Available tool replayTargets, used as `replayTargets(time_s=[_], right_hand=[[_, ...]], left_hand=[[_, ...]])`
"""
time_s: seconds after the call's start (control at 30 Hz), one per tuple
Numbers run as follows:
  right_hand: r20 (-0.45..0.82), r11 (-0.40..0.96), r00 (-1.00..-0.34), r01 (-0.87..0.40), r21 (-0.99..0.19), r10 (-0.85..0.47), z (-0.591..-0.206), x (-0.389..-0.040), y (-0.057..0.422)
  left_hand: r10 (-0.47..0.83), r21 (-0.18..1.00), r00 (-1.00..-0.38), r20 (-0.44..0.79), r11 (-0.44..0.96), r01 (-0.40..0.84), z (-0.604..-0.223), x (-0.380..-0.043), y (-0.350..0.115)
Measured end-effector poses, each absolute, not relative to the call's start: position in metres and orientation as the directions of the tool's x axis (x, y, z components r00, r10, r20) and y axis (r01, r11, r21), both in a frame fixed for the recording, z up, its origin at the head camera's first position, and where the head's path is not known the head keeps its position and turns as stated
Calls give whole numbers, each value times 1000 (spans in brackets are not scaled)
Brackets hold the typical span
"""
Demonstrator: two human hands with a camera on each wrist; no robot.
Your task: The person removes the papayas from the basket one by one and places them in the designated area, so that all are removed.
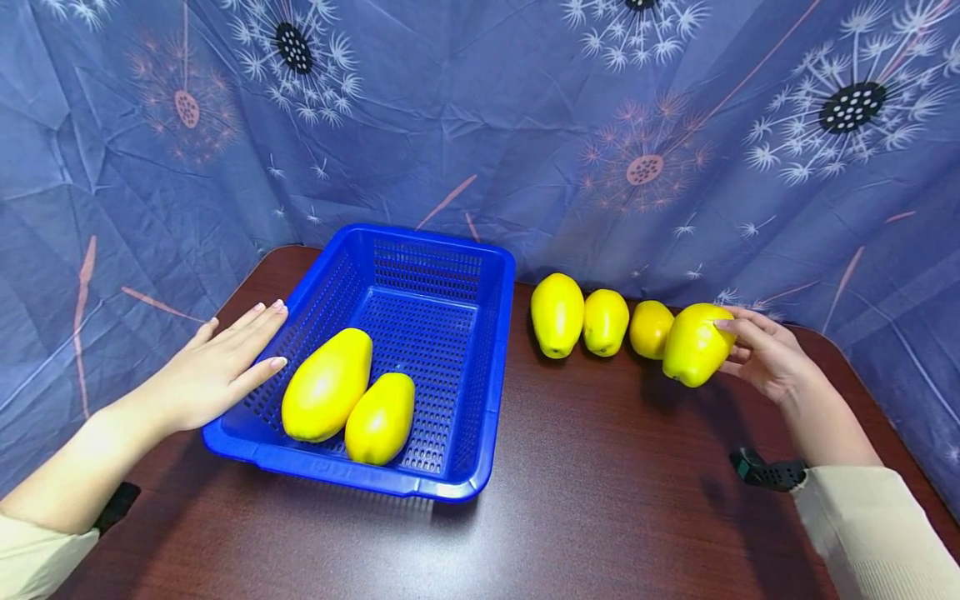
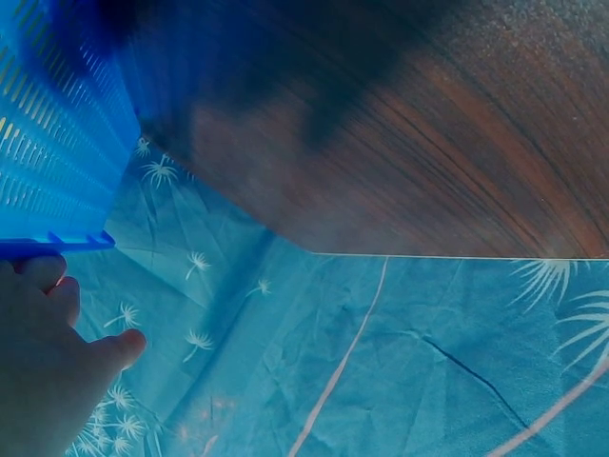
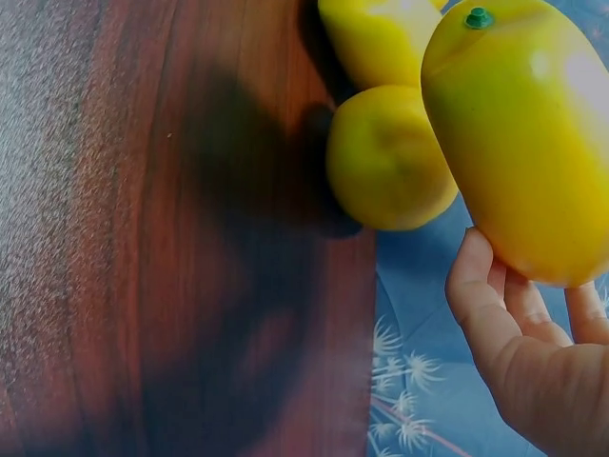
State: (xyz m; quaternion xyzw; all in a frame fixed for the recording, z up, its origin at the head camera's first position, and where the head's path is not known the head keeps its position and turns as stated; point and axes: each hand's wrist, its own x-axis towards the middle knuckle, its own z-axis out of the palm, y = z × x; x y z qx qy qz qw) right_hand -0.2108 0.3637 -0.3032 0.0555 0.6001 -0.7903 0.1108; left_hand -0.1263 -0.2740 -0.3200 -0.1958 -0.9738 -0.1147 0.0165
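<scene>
My right hand (image 1: 765,354) grips a large yellow papaya (image 1: 697,343) by one end, with fingers and thumb on its skin. Its shadow falls on the tabletop, so it looks lifted. In the right wrist view, the papaya (image 3: 528,143) shows a small green stem nub. My left hand (image 1: 217,367) lies on the left rim of a blue plastic basket (image 1: 491,433), fingers straight. Inside the basket, toward its near left corner, are a larger papaya (image 1: 327,385) and a smaller papaya (image 1: 380,418).
Along the table's back edge, right of the basket, stand a papaya (image 1: 557,315), a smaller yellow fruit (image 1: 606,322) and a rounder one (image 1: 651,329). The dark brown table (image 1: 600,500) meets a blue dandelion-print cloth (image 1: 450,108) behind it.
</scene>
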Motion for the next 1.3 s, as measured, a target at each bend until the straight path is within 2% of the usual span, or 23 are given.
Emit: replayTargets(time_s=[0.73, 1.3], right_hand=[[-246, -234, -963, 266, -935, -111, -327, -206, 391], [-386, -163, -922, 380, -911, 7, -349, -215, 403]], left_hand=[[373, 221, -925, 78, 898, 381, -321, -125, -275], [379, 224, -922, 83, 894, 388, -320, -127, -274]])
